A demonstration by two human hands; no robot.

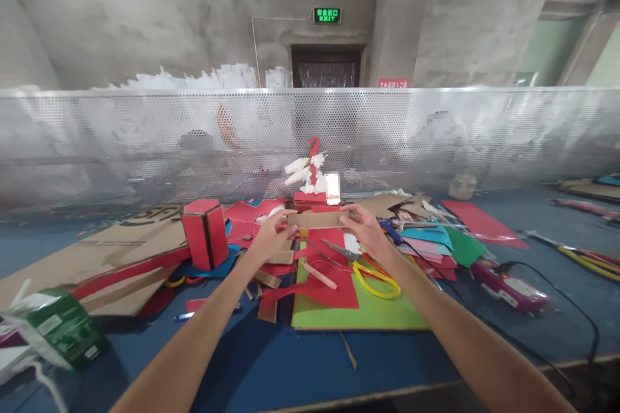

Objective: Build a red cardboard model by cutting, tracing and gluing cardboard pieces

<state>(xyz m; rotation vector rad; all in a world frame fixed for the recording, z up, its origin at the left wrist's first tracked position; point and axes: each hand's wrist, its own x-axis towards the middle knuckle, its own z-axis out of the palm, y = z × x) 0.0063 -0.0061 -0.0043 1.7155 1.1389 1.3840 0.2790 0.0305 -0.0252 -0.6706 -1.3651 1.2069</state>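
Between both hands a narrow strip of brown cardboard (317, 219) is held level above the work pile. My left hand (274, 231) pinches its left end, and my right hand (364, 227) grips the right end. Below the strip, red paper (334, 293) lies on a lime-green board (363, 317). Scissors with yellow handles (375, 281) rest there beside a pale pink stick (320, 275). Just beyond the hands stands a red base (310, 200) carrying a red hook shape, with white bird-like pieces (298, 171) and white fluff.
A red hexagonal box (205, 235) stands on the left near large cardboard sheets (130, 242). At far left is a green package (61, 329). To the right lie coloured papers (429, 239), a purple corded tool (511, 287) and more scissors (576, 257). A perforated metal screen (232, 142) borders the blue table.
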